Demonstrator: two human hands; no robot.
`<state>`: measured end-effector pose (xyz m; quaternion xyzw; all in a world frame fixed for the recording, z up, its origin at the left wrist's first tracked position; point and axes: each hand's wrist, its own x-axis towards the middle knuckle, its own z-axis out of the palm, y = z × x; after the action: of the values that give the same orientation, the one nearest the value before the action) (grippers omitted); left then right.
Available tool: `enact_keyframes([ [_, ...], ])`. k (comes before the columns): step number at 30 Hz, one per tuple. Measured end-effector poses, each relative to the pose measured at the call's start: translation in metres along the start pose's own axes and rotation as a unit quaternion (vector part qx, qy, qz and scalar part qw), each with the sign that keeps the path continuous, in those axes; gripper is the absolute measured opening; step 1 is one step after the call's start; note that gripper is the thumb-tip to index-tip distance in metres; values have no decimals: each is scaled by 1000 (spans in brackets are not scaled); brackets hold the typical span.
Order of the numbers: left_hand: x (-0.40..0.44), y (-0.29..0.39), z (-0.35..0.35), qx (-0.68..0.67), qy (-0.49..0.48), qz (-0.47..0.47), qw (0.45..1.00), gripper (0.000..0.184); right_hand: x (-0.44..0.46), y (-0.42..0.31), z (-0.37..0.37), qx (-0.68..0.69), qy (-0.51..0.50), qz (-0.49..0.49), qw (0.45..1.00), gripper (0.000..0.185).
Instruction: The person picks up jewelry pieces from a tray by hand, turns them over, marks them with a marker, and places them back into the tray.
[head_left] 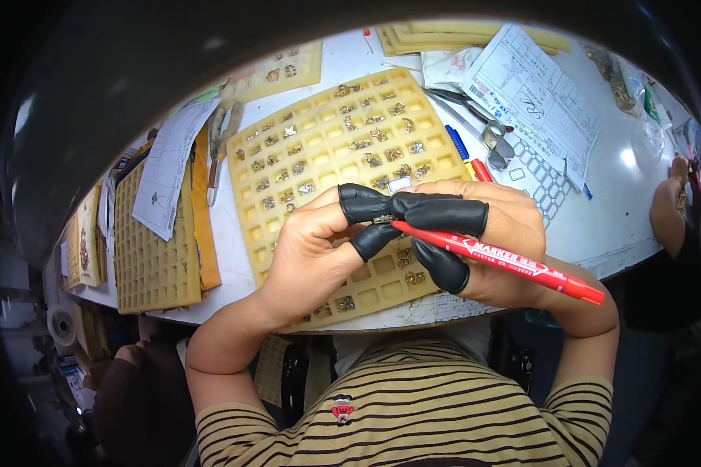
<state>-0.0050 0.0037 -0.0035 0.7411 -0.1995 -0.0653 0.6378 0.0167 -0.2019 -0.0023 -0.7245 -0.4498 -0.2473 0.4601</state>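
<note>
Black rubber finger cots cover fingertips on both hands. Between thumb and forefinger, my left hand (pixel 311 245) pinches a small silvery jewelry piece (pixel 383 219), mostly hidden by the fingers. My right hand (pixel 506 226) is closed around a red marker (pixel 498 258), whose narrow end points left, close to the piece; whether it touches cannot be made out. The right fingertips meet those of the left. Beneath both hands lies a yellowish tray (pixel 251 226) of square pockets, many with small metal jewelry pieces in them.
Papers (pixel 533 93) lie at the back right beside pliers (pixel 475 105), a metal cup-like object (pixel 497 136) and blue pens (pixel 456 143). Another pocketed tray (pixel 156 249) stands left under a paper sheet (pixel 173 171). At far right is another person's arm (pixel 668 210).
</note>
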Motion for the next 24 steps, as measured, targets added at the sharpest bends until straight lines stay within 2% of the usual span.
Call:
enact_keyframes([
  [7, 0, -1, -1, 29, -9, 11, 999, 19, -2, 0, 0, -19, -7, -6, 1000, 29],
  [9, 0, -1, -1, 25, -6, 2, 1000, 19, -1, -2, -2, -17, -37, 14, 999, 22],
  [24, 1, 1, -1, 0, -5, -7, 1000, 17, 3, -2, -5, -29, -13, 6, 999, 21],
])
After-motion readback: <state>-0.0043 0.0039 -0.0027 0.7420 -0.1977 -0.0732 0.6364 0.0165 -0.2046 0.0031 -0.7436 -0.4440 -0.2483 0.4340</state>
